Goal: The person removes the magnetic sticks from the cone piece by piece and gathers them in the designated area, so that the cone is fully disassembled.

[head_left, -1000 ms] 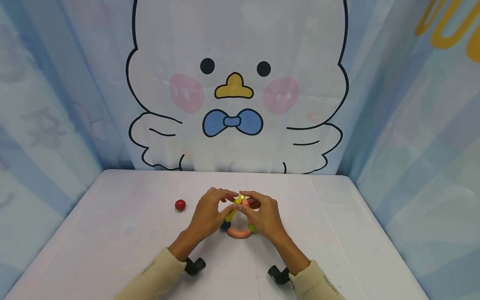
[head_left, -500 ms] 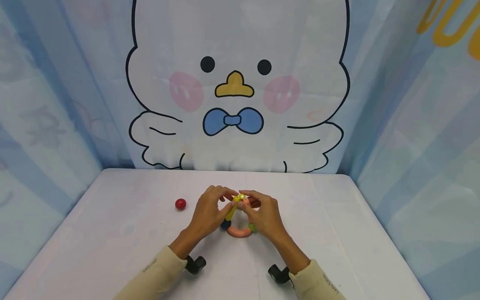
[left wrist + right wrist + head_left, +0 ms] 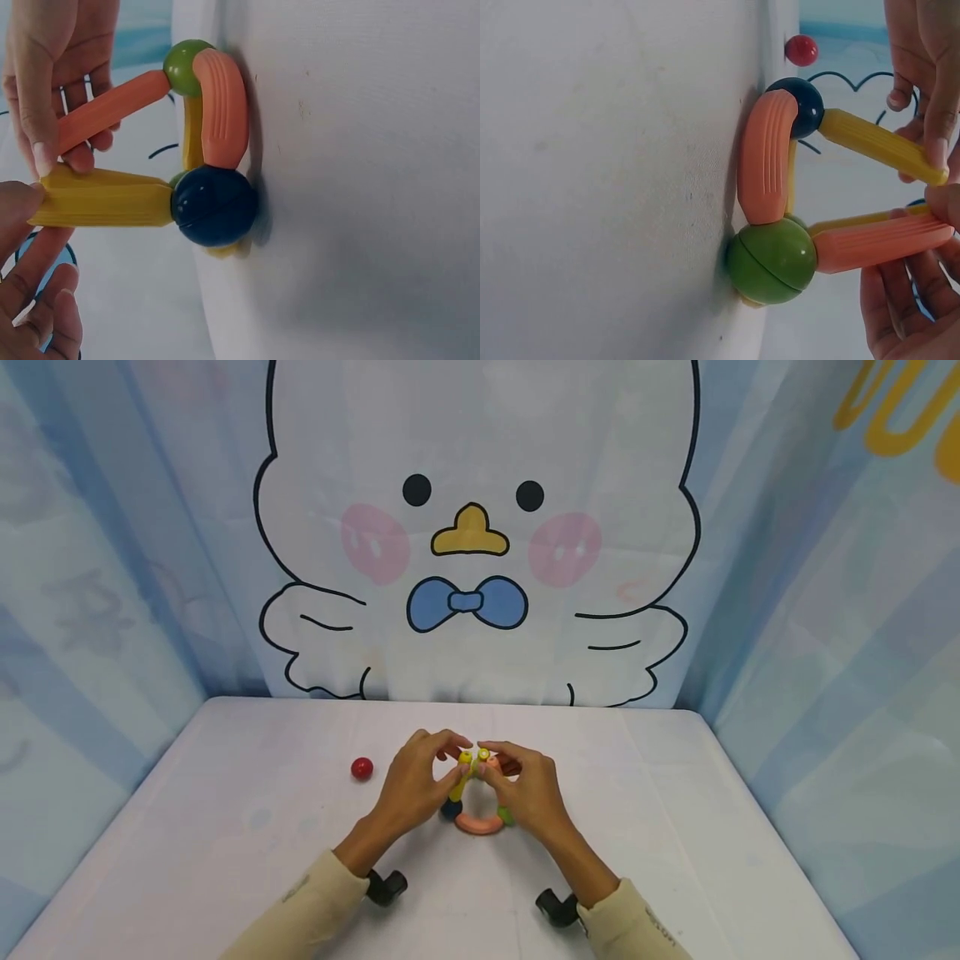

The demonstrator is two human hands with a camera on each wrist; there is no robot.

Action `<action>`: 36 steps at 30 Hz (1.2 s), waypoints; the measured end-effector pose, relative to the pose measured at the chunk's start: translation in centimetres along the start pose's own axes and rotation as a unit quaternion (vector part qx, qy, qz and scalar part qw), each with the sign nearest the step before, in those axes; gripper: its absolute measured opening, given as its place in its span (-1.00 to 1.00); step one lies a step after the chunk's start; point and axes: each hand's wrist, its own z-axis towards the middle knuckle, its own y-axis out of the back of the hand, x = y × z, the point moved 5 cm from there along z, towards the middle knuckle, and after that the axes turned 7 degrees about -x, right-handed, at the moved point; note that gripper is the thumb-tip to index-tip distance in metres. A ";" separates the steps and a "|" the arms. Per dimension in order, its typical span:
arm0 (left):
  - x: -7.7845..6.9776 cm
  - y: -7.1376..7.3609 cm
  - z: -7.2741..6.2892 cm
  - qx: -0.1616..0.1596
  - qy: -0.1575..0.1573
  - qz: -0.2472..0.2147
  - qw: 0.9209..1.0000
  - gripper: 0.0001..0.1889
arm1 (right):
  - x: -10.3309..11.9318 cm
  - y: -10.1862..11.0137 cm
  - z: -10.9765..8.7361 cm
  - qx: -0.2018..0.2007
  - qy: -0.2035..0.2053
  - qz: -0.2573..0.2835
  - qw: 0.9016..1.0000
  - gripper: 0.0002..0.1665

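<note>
Magnetic sticks and balls form a small frame on the table. My left hand [image 3: 415, 785] pinches the upper end of a yellow stick [image 3: 112, 199], which leans up from a dark blue ball [image 3: 215, 205]. With thumb and fingers my right hand [image 3: 534, 787] holds the top of an orange stick [image 3: 885, 241] rising from a green ball [image 3: 772, 260]. A second yellow stick [image 3: 855, 222] slants up behind it to the same fingers. Between the two balls lies a curved orange piece [image 3: 478, 824]. The held tops stand slightly apart in the head view.
A red ball [image 3: 362, 768] lies on the white table [image 3: 225, 860], left of the frame. Behind the table hangs a curtain [image 3: 480, 652] with a cartoon bird. Black wrist cameras [image 3: 557, 908] sit under both cuffs.
My left hand has shifted a little left, tilting its yellow stick's top away from the other stick tops. My right hand stays nearly still.
</note>
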 end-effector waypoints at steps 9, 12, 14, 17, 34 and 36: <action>1.0 2.2 -0.8 -0.017 0.010 0.030 0.999 -0.74 | -0.1 -0.1 0.0 -0.001 0.002 -0.004 1.000 -0.63; 1.6 3.0 -1.2 -0.017 0.024 0.045 0.999 -0.73 | 0.0 -0.1 0.0 -0.002 -0.002 0.003 1.000 -0.64; 2.1 3.6 -1.6 -0.016 0.033 0.057 0.998 -0.72 | 0.0 -0.1 0.0 -0.003 -0.006 0.010 1.000 -0.65; 2.8 4.3 -2.3 -0.014 0.040 0.075 0.996 -0.71 | 0.1 -0.1 0.0 -0.006 -0.008 0.014 1.000 -0.66; 6.1 5.8 -4.7 0.083 0.105 0.137 0.981 -0.79 | -0.2 -0.1 0.2 0.001 -0.010 0.007 1.000 -0.66; 6.5 5.6 -4.8 0.100 0.113 0.142 0.978 -0.79 | -0.2 -0.1 0.2 0.004 -0.010 0.006 1.000 -0.66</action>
